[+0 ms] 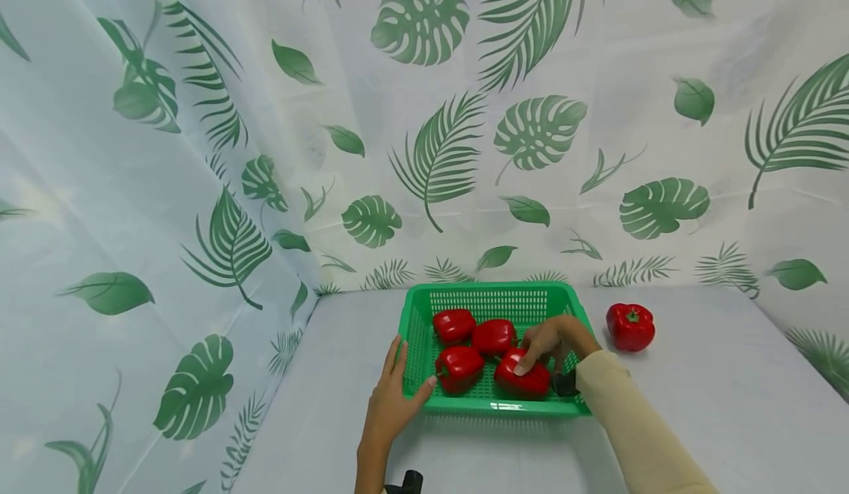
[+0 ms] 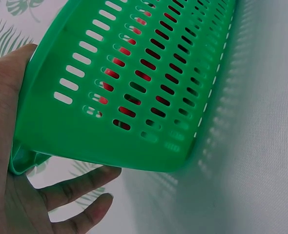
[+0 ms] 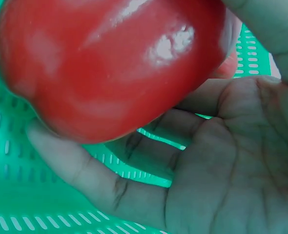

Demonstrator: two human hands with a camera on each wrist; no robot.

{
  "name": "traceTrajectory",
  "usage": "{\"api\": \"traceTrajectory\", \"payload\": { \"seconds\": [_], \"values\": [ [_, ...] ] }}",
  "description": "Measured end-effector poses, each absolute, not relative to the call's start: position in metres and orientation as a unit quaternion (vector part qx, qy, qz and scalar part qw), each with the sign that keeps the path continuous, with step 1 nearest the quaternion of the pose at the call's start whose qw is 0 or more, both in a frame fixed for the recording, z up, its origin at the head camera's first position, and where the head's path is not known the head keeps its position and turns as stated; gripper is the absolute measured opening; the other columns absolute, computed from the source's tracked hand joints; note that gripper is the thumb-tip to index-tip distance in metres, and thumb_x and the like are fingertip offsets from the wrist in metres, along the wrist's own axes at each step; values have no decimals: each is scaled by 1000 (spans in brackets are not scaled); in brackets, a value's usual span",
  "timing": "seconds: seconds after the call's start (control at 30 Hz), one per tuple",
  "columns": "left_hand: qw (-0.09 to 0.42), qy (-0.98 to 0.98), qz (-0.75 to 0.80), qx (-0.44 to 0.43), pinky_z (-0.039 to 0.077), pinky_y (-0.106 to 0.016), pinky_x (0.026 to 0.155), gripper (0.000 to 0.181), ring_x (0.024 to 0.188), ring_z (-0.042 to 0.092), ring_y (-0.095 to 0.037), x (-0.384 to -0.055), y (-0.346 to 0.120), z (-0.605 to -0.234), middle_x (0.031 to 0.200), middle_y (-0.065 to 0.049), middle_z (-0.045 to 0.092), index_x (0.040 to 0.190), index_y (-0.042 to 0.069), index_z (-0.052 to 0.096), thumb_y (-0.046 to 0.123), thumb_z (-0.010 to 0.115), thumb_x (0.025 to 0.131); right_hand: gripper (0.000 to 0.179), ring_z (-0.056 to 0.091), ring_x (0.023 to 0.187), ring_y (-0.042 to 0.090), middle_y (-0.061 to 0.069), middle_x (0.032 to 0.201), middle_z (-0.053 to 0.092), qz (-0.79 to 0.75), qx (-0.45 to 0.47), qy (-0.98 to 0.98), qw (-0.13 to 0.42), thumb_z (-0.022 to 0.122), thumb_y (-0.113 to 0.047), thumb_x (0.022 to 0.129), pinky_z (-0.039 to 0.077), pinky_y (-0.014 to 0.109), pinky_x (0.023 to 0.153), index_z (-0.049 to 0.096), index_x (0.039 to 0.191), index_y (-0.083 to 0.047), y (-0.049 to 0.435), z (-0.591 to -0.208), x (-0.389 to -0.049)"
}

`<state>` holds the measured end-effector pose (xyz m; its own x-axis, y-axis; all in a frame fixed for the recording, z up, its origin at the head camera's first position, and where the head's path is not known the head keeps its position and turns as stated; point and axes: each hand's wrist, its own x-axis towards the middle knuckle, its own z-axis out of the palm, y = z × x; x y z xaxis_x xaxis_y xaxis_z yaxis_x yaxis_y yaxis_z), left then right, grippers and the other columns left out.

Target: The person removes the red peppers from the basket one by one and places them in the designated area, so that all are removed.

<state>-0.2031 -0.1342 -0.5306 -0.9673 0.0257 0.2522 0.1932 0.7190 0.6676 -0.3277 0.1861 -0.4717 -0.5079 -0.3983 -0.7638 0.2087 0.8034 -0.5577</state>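
A green plastic basket [image 1: 487, 405] with slotted walls holds several red bell peppers. My right hand [image 1: 553, 338] is inside it at the right and grips the front right bell pepper [image 1: 522, 377], thumb on top. In the right wrist view the fingers curve around the glossy red bell pepper [image 3: 110, 63], which hides part of them. My left hand [image 1: 393, 399] rests against the basket's front left corner, its fingers along the left side and its thumb at the front rim. In the left wrist view two fairly straight fingers [image 2: 78, 187] show past the basket's edge.
Another red bell pepper [image 1: 630, 326] stands on the white table to the right of the basket. Behind and to the left hang white sheets [image 1: 318, 147] with green leaf prints. Three more peppers, such as the back left bell pepper [image 1: 454, 325], lie in the basket.
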Motion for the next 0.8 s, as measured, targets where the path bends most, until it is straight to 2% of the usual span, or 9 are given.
{"api": "traceTrajectory", "payload": {
  "seconds": [0.4,0.8],
  "values": [
    [117,-920,-368,-69,53,-57,84,84,135,47,-35,-204,-134,-530,164,2,18,154,10,31,56,60,90,84,51,116,34,15,128,53,-341,-49,822,454,82,-30,77,55,54,85,39,141,2,191,-460,-323],
    [113,-919,-370,-70,54,-56,83,84,134,48,-35,-203,-134,-529,164,0,18,154,10,31,55,61,89,83,48,121,35,17,139,44,-397,-81,798,447,80,-26,79,57,49,84,35,146,-9,196,-440,-315]
  ]
}}
